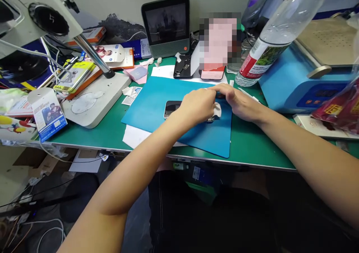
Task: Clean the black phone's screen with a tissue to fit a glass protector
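Observation:
A blue work mat lies on the green table. On it rests a phone with a dark surface and a pale metal frame, partly covered by my left hand. That hand is closed, its curled fingers mostly hidden. A crumpled white tissue sticks out beside its fingers; whether it is gripped I cannot tell. My right hand meets the left from the other side, thumb and fingers bent together near a small dark thing between the hands. What the right fingers hold is hidden.
Behind the mat are a black phone-shaped thing, a red-edged phone and a screen device. A water bottle and blue machine stand right. At left are a stand's base and boxes.

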Demonstrator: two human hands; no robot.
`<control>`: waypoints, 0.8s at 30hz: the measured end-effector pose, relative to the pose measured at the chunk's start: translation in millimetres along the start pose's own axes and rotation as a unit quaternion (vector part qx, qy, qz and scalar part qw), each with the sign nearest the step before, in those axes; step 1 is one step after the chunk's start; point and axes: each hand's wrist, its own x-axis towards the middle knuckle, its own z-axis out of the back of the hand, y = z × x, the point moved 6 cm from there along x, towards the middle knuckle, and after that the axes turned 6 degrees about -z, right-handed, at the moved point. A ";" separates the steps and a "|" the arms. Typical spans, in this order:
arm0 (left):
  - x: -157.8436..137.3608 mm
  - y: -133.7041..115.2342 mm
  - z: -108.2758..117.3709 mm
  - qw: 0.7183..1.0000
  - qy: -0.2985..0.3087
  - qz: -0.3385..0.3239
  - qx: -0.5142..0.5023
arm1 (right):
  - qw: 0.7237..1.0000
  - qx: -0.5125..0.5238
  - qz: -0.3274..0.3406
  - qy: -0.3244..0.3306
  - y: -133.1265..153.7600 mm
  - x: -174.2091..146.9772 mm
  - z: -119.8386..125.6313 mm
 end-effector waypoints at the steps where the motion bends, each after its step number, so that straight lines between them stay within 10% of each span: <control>1: 3.2 1.2 0.9 1.000 -0.002 0.000 -0.004 | 1.000 0.004 -0.001 -0.002 -1.1 0.0 0.1; 13: -63.9 116.3 30.5 0.992 -0.009 0.124 0.007 | 0.999 -0.005 -0.039 0.003 -3.2 -3.1 0.5; 24: -63.2 117.7 33.7 0.992 -0.071 0.108 0.010 | 0.999 -0.014 -0.040 0.013 -3.3 -3.0 -0.6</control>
